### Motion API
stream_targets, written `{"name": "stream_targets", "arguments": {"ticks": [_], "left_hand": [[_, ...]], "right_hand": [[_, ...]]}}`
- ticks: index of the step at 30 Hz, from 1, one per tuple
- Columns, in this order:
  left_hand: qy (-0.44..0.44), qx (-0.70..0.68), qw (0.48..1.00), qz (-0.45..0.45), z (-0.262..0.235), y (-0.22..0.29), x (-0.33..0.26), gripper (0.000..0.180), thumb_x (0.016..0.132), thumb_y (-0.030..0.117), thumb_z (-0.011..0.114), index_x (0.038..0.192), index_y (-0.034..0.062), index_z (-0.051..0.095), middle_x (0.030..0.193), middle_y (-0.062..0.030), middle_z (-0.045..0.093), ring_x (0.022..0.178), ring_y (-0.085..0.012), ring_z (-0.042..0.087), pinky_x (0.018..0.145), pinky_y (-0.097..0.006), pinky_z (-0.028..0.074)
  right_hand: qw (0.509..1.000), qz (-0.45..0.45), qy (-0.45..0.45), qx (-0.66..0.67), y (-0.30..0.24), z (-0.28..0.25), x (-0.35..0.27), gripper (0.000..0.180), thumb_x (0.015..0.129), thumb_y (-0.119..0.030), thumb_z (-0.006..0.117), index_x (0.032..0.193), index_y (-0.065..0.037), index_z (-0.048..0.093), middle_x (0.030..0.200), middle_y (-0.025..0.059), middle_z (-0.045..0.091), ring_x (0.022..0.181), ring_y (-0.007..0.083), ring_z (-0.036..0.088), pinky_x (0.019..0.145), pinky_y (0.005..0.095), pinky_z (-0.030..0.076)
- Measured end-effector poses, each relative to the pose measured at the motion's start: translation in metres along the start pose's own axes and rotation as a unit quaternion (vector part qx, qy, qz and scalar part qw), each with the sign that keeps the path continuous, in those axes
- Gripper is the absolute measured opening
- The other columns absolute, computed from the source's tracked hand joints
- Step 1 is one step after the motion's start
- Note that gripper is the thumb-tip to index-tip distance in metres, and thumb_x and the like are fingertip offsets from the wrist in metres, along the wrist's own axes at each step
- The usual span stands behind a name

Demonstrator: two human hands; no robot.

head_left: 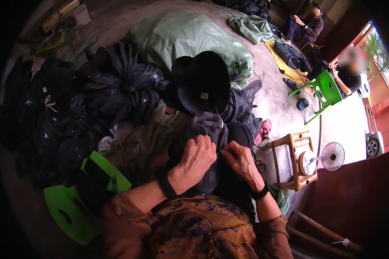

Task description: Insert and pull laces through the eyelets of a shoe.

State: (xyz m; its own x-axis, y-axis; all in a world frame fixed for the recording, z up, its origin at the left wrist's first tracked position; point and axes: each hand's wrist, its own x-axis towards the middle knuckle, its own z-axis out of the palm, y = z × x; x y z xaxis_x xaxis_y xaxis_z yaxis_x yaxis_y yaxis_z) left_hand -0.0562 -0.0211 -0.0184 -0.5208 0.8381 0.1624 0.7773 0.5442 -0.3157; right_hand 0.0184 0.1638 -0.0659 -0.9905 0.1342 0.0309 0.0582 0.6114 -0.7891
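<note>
A dark grey shoe [208, 123] lies on my lap, its knit upper facing up between my hands. My left hand [199, 157] is closed over the shoe's left side, knuckles up. At its right side my right hand [241, 162] is closed in a pinch, a little apart from the left. Whatever the fingertips hold is too small or hidden to make out. Just beyond the shoe stands a large black rounded piece [201, 84] with a small pale label. Dark shoes [248, 97] lie to the right of it.
Heaps of black shoes [112, 82] cover the left, with a big green sack [181, 39] behind. A green chair [88, 198] is at the near left. On the right are a bamboo stool [289, 162], a small fan [333, 156] and pink footwear [263, 131]. Two people sit farther off.
</note>
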Motion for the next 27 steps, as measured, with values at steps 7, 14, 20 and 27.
{"name": "stream_targets", "arguments": {"ticks": [7, 14, 20, 27], "left_hand": [[0.04, -0.257, 0.95, 0.17, 0.019, -0.053, 0.012, 0.009, 0.078, 0.011, 0.06, 0.083, 0.0059, 0.066, 0.124, -0.0086, 0.056, 0.134, -0.0262, 0.04, 0.102, -0.048, 0.036], [0.081, -0.403, 0.903, 0.129, 0.036, -0.052, -0.005, 0.019, 0.074, 0.005, 0.064, 0.092, 0.0087, 0.058, 0.096, -0.005, 0.055, 0.101, -0.0233, 0.054, 0.077, -0.036, 0.048], [0.081, -0.387, 0.914, 0.096, 0.043, -0.042, -0.012, 0.016, 0.077, 0.005, 0.065, 0.091, 0.0085, 0.06, 0.091, -0.0058, 0.057, 0.094, -0.026, 0.055, 0.077, -0.036, 0.047], [0.084, -0.516, 0.853, 0.006, 0.033, -0.035, -0.006, 0.022, 0.076, 0.012, 0.072, 0.096, 0.0088, 0.064, 0.092, -0.0056, 0.062, 0.095, -0.0258, 0.055, 0.086, -0.038, 0.041]], "right_hand": [[0.938, -0.231, 0.01, -0.259, -0.006, -0.018, 0.024, 0.055, 0.07, -0.013, 0.077, 0.121, -0.013, 0.058, 0.14, 0.0141, 0.044, 0.126, 0.035, 0.045, 0.098, 0.0446, 0.041], [0.931, -0.261, -0.097, -0.237, 0.0, -0.034, 0.032, 0.028, 0.07, -0.02, 0.077, 0.089, -0.01, 0.06, 0.129, 0.0143, 0.05, 0.126, 0.0371, 0.045, 0.095, 0.0458, 0.042], [0.961, -0.186, -0.135, -0.155, 0.0, -0.03, 0.026, 0.023, 0.074, -0.021, 0.075, 0.09, -0.007, 0.067, 0.133, 0.0183, 0.047, 0.124, 0.0388, 0.046, 0.098, 0.046, 0.041], [0.901, 0.139, 0.001, 0.412, 0.02, -0.029, 0.02, 0.025, 0.095, -0.023, 0.062, 0.105, 0.001, 0.064, 0.114, 0.006, 0.065, 0.102, 0.0095, 0.059, 0.095, 0.0249, 0.043]]}}
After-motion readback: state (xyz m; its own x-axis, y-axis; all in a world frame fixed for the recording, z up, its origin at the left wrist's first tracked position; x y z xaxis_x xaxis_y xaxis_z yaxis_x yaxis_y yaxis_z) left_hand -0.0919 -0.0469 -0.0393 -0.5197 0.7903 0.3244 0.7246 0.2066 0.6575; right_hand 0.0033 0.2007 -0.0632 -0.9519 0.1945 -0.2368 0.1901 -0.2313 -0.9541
